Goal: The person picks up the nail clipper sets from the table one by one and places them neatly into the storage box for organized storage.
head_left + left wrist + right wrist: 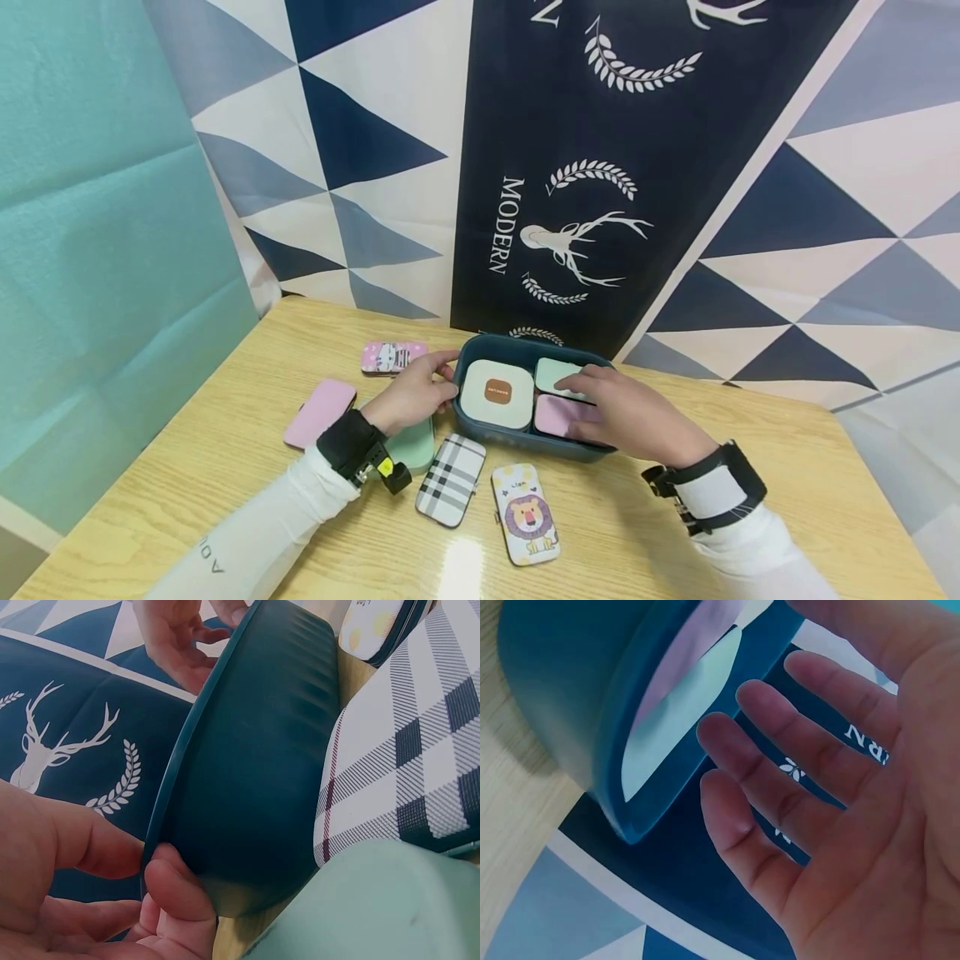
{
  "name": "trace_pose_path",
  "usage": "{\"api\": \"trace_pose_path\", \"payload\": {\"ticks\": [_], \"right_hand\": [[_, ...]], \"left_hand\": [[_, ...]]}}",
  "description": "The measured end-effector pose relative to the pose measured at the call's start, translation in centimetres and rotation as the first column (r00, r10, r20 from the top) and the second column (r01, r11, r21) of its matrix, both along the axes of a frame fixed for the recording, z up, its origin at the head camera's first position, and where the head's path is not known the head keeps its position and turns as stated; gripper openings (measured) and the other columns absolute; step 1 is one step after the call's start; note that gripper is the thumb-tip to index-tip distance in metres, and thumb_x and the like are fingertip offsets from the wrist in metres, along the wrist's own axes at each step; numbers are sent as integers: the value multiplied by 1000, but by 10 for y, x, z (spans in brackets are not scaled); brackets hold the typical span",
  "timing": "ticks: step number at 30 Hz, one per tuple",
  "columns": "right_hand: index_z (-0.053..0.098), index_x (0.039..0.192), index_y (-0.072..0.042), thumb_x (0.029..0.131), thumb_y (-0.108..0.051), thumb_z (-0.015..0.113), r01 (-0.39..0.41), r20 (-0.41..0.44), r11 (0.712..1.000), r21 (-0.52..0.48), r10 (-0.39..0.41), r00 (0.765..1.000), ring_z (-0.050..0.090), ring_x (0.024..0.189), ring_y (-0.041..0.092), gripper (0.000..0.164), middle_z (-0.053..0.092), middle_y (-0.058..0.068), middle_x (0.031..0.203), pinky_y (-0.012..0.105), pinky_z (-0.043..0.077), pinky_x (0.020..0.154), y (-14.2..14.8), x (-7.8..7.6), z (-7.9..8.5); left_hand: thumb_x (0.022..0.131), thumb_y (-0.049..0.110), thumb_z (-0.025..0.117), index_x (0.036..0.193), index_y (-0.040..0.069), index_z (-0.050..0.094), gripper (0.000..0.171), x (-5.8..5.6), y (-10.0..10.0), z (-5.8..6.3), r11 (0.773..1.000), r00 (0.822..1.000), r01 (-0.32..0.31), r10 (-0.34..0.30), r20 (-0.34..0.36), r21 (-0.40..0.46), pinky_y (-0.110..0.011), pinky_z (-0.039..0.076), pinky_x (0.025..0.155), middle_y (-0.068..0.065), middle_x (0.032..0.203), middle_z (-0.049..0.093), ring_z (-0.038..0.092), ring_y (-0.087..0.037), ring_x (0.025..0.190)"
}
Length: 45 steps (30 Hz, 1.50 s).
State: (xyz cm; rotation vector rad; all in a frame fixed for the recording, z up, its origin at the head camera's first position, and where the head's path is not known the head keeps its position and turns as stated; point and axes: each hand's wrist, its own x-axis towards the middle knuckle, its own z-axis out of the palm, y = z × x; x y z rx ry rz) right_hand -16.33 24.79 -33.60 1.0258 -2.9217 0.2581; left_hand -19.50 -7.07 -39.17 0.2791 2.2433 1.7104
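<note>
A dark blue-green storage box [570, 450] stands against the patterned backdrop. My left hand [416, 396] pinches its left end; the left wrist view shows thumb and fingers at the rim of the box [247, 750]. Inside lie a cream square case [480, 408] with a brown label, a mint case [551, 372] and a pink case [555, 414]. Over the two smaller cases is my right hand [648, 417], its thumb near the pink one. In the right wrist view the fingers of this hand [855, 780] are spread and fairly straight, holding nothing.
Left of the box lie a pink cartoon case [393, 357], a plain pink case [321, 412] and a green case [414, 448], partly hidden by my left wrist. A plaid case [452, 479] and a lion-print case [527, 515] lie in front on the wooden table [630, 542].
</note>
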Motion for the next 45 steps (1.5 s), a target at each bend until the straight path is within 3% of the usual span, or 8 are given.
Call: {"api": "trace_pose_path", "payload": {"ticks": [10,17,23,26,34,45], "right_hand": [[70,135,-5,92,-21,85,113,14,992,-62,-113,994,64,98,25,49,67,11,119,45,56,86,9,10,0],[69,135,-2,93,-22,84,175,0,976,-127,-177,984,67,104,32,48,67,18,128,52,57,92,17,15,-2],[69,135,-1,92,-19,84,239,-6,955,-175,-243,970,62,91,27,48,66,12,113,39,54,75,24,18,-5],[68,135,0,92,-16,84,274,-4,941,-200,-281,960,61,88,25,49,65,12,110,34,50,68,27,20,-7],[65,137,3,92,-14,83,359,11,895,-264,-370,929,61,88,25,51,65,15,111,35,52,67,33,27,-14],[58,141,9,98,-16,77,483,109,800,-355,-478,872,69,87,27,53,67,20,109,38,55,68,43,32,-27]], "left_hand": [[100,-5,59,161,0,42,63,2,-1,1,1000,1000,3,-3,1,-6,-34,52,72,-15,111,53,60,-24,77],[100,-5,58,160,0,42,63,2,0,2,1000,1000,1,-1,-2,-8,-34,52,72,-15,111,54,59,-23,76],[100,-5,58,160,0,42,63,2,0,1,1000,1000,0,0,-6,-1,-34,51,71,-15,111,54,59,-22,74],[100,-6,58,160,0,42,63,2,0,1,1000,1000,1,-1,-7,0,-34,51,71,-15,111,54,59,-22,74],[100,-5,58,161,0,42,63,1,0,0,1000,1000,-2,2,0,-9,-35,52,73,-15,111,53,59,-24,77],[100,-5,59,160,-1,42,63,1,0,1,1000,1000,4,-4,-9,-9,-35,51,72,-15,110,54,60,-24,76]]}}
